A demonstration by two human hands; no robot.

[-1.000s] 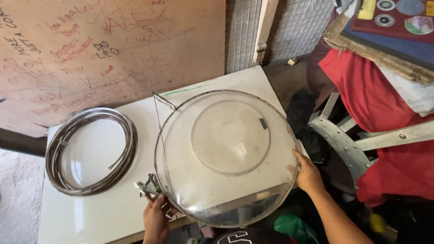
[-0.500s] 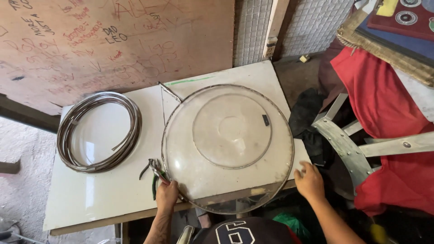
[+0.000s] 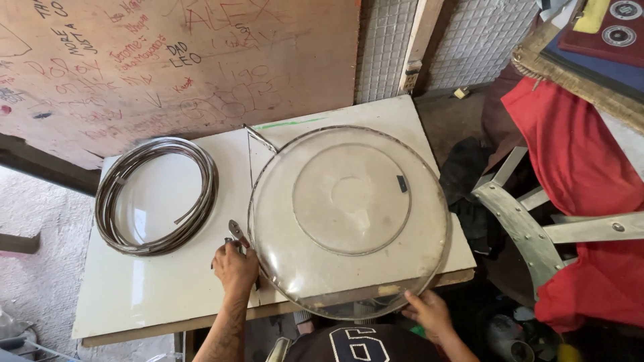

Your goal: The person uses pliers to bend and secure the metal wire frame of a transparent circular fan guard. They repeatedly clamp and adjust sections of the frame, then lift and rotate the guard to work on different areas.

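A large round clear plastic dome (image 3: pixel 349 218), dusty and edged with a thin metal rim, lies flat on the white rectangular table (image 3: pixel 168 288) and fills the centre of the frame; its lower edge juts past the table's near edge. A raised inner circle shows in its middle, with a small dark tag toward the right of that circle.

The left hand (image 3: pixel 235 268) sits at the dome's lower left edge, fingers curled closed around a small pair of metal pliers (image 3: pixel 236 233) whose tip points up and left, touching or just beside the rim. The right hand (image 3: pixel 428 312) is at the lower right of the dome, its fingers closed on the rim where it overhangs the table.

On the left part of the table lies a coil of dark metal banding (image 3: pixel 157 196), looped several times into a ring, well apart from the dome. A thin metal strip (image 3: pixel 260 138) pokes out at the dome's upper left.

Behind the table, across the upper left of the frame, stands a brown board covered in scribbled writing (image 3: pixel 181 67). At the right of the frame, red cloth (image 3: pixel 577 141) drapes over grey metal brackets (image 3: pixel 530 228). The person's dark shirt (image 3: pixel 355 343) shows at the bottom centre.
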